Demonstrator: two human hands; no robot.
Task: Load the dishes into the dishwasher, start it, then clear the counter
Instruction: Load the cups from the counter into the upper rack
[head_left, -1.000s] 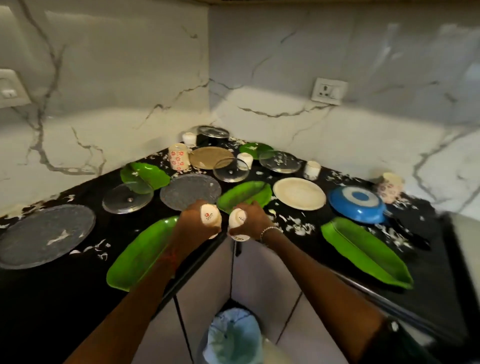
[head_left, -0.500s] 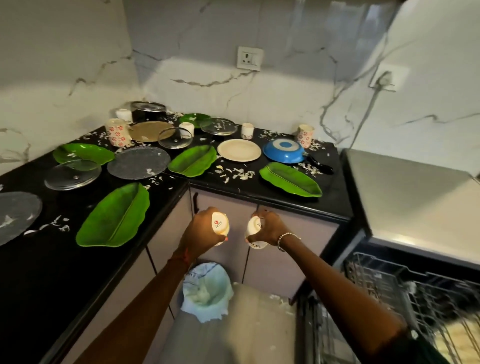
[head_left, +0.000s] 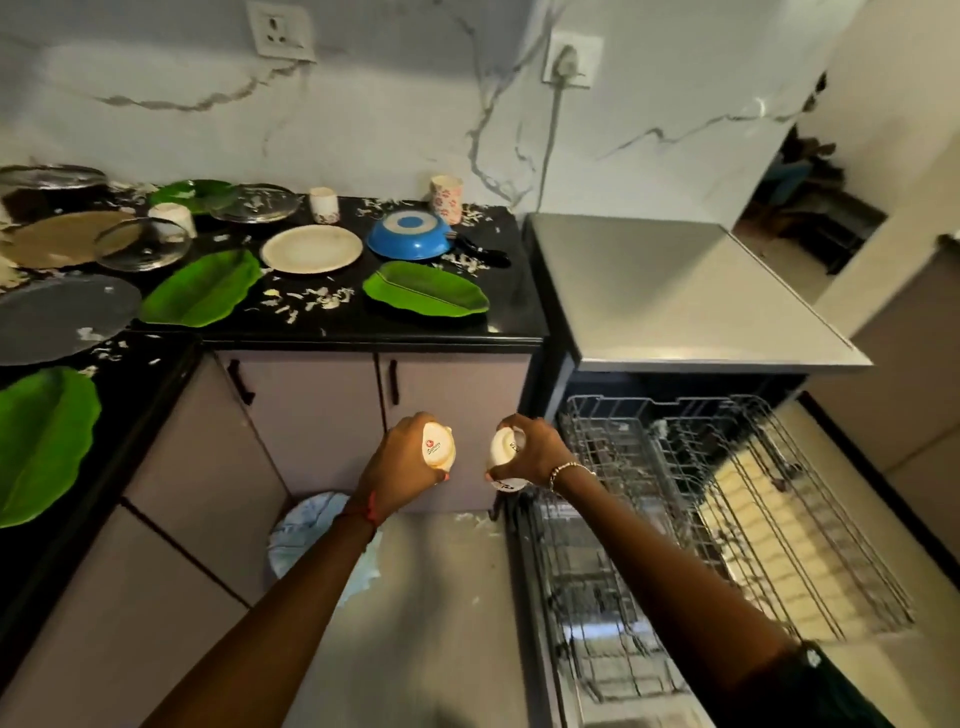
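My left hand (head_left: 400, 467) grips a small white cup (head_left: 438, 448) turned bottom-up, its base showing a red logo. My right hand (head_left: 535, 451) grips a second white cup (head_left: 503, 448), also upturned. Both hands hover in front of the grey cabinet doors, just left of the open dishwasher, whose wire upper rack (head_left: 691, 499) is pulled out. On the black counter (head_left: 415, 332) lie green leaf-shaped plates (head_left: 426, 296), a cream plate (head_left: 310, 248), an upturned blue pan (head_left: 410, 236), glass lids (head_left: 141, 244) and floral cups (head_left: 447, 197).
White scraps litter the counter. A bin lined with a pale blue bag (head_left: 306, 535) stands on the floor under my left arm. The dishwasher's lower rack (head_left: 587, 597) and open door sit at lower right. Its flat steel top (head_left: 675, 291) is beside the counter.
I have turned right from the counter corner toward the open dishwasher. Both hands, each still holding a cup, have come down from counter height to in front of the cabinet doors.
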